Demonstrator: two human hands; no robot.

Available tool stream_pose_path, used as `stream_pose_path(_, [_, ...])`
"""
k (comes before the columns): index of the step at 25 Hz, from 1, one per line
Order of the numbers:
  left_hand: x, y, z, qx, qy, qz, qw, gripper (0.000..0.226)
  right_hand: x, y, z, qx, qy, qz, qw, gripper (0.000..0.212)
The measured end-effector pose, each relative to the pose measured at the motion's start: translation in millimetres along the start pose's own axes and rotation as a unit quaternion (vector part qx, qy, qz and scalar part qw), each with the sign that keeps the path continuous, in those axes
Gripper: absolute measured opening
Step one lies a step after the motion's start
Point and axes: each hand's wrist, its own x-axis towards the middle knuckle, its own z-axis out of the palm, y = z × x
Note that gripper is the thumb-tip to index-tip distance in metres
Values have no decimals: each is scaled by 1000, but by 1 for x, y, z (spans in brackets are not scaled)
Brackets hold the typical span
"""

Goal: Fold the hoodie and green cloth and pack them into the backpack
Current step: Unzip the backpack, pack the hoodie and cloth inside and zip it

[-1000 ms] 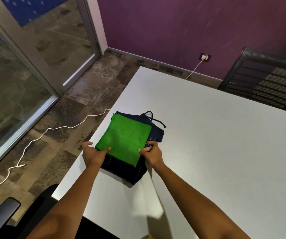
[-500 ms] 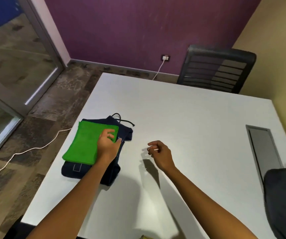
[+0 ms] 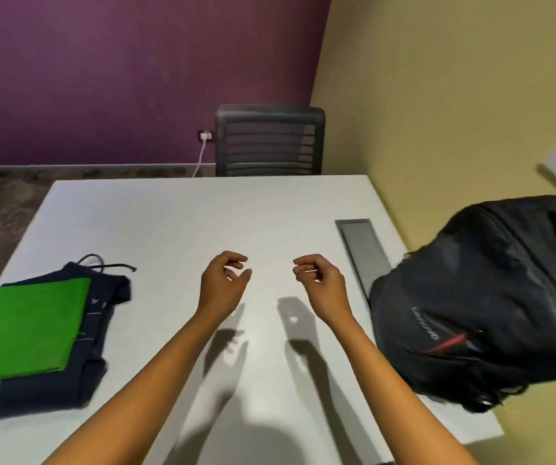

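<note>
Our left hand (image 3: 223, 284) has left the green cloth (image 3: 26, 330), which lies folded on the hoodie (image 3: 95, 330) at the white table's (image 3: 176, 223) left. Backpack (image 3: 491, 303) right, chair (image 3: 268, 142) beyond — both hands, right hand (image 3: 320, 283) included, hover loosely curled, holding nothing.

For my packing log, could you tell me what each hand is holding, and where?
Nothing is held: the left hand and right hand hang loosely curled over the table.

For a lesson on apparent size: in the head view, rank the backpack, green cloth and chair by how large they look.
1. backpack, though nearness inflates it
2. green cloth
3. chair, farthest away
</note>
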Motion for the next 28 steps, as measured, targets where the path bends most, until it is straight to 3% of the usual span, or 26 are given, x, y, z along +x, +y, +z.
stream_pose_path(3, [-17, 36, 55, -13, -41, 15, 999, 17, -1, -7, -87, -12, 85, -44, 995, 12])
stream_pose_path(7, [-43, 90, 127, -33, -86, 42, 995, 16, -11, -23, -192, -134, 158, -129, 970, 10])
stream_pose_path(11, [-68, 137, 182, -47, -127, 68, 988, 17, -20, -41, -280, -327, 304, -201, 872, 13])
stream_pose_path(14, [-81, 167, 211, -57, -151, 66, 985, 20, -22, -50, -342, -336, 357, -167, 855, 17])
stream_pose_path(18, [-98, 195, 232, -61, -183, 78, 978, 24, -15, -50, -376, -352, 286, 21, 891, 39])
stream_pose_path(21, [-107, 211, 237, -44, -213, 91, 972, 31, -8, -57, -376, -313, 189, 90, 927, 37])
stream_pose_path(24, [-116, 220, 236, -28, -238, 92, 966, 36, -5, -65, -365, -173, 121, 131, 969, 36])
stream_pose_path(26, [-121, 222, 234, -30, -263, 80, 961, 40, -4, -76, -355, -44, 114, 129, 984, 21])
stream_pose_path(28, [-125, 223, 228, -58, -292, 26, 954, 48, -3, -91, -339, 13, 103, 126, 987, 8])
